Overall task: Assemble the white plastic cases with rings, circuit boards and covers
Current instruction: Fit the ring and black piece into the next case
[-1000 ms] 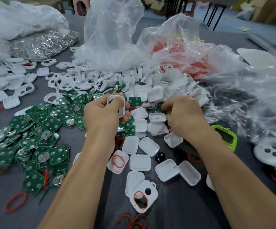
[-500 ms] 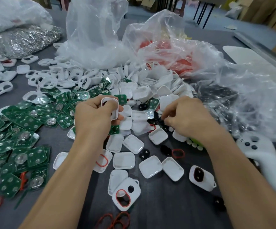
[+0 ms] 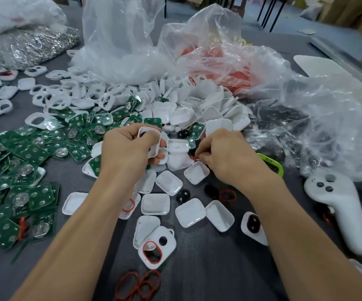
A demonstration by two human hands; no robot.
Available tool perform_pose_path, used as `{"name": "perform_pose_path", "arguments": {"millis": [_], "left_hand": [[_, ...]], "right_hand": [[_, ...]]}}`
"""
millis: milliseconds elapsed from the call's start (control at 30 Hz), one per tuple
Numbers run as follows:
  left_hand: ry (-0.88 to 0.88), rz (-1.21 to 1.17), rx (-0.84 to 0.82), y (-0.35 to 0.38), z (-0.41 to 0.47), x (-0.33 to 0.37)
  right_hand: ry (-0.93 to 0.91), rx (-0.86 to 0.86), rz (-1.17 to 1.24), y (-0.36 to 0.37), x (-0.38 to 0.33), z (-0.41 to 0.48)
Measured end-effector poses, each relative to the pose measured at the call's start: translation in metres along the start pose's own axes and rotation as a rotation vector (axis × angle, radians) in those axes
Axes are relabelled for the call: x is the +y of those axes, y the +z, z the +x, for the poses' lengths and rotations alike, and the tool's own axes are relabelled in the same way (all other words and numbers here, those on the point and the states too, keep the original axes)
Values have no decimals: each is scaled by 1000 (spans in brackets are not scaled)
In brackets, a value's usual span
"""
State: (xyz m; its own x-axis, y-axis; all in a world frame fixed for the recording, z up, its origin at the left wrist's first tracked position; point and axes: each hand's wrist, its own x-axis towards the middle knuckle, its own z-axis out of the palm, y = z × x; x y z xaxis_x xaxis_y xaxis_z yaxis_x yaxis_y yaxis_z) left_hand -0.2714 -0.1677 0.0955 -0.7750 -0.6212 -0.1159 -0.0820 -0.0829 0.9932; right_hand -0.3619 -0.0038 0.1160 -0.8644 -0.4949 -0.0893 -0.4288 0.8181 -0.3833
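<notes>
My left hand (image 3: 128, 148) grips a white plastic case (image 3: 151, 139) tilted up above the pile, thumb across its face. My right hand (image 3: 225, 155) has its fingers curled down among the white covers (image 3: 196, 172) and pinches a thin red ring (image 3: 194, 158) at the fingertips. Green circuit boards (image 3: 34, 153) lie heaped at the left. More white covers (image 3: 155, 204) lie scattered near my wrists. A white case with a red ring fitted (image 3: 156, 248) lies in front, and loose red rings (image 3: 138, 285) lie nearer the table edge. Black button pads (image 3: 183, 196) sit among the covers.
Clear plastic bags (image 3: 219, 57) of parts fill the back and right. A bag of metal rings (image 3: 30, 46) is at the far left. A white handheld controller (image 3: 338, 205) lies at the right, a green-framed device (image 3: 273, 166) behind my right wrist. White frames with holes (image 3: 54, 101) lie back left.
My view has shifted slightly. My left hand keeps hold of the white case; my right hand has stayed low in the pile, working its fingertips at a red ring.
</notes>
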Motion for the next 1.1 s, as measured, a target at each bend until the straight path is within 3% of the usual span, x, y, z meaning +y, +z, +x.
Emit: {"name": "perform_pose_path", "arguments": {"millis": [167,300,367,433,500,567,667,867,1100], "left_hand": [[4,26,-12,1,-2,2],[5,39,-12,3,-2,2],[-5,27,-7,4,-3,2],[-11,3,1,6,-4,0],[-6,1,-13,9,-5,-2],[11,35,-31,13,-7,-4],[27,62,-54,18,-10,-6],[-10,-66,-66,23,-15,-3],[-176,-260,-123,22,-12,-2]], "right_hand": [[-43,8,-171,0,-12,6],[-35,110,-15,5,-1,4],[-4,225,250,7,8,-2],[56,264,767,5,11,-12],[74,127,1201,4,8,-22],[81,9,1371,4,4,-28],[138,-35,1439,6,1,-30],[213,46,1404,11,-2,-30],[178,143,1283,17,-7,-32]]}}
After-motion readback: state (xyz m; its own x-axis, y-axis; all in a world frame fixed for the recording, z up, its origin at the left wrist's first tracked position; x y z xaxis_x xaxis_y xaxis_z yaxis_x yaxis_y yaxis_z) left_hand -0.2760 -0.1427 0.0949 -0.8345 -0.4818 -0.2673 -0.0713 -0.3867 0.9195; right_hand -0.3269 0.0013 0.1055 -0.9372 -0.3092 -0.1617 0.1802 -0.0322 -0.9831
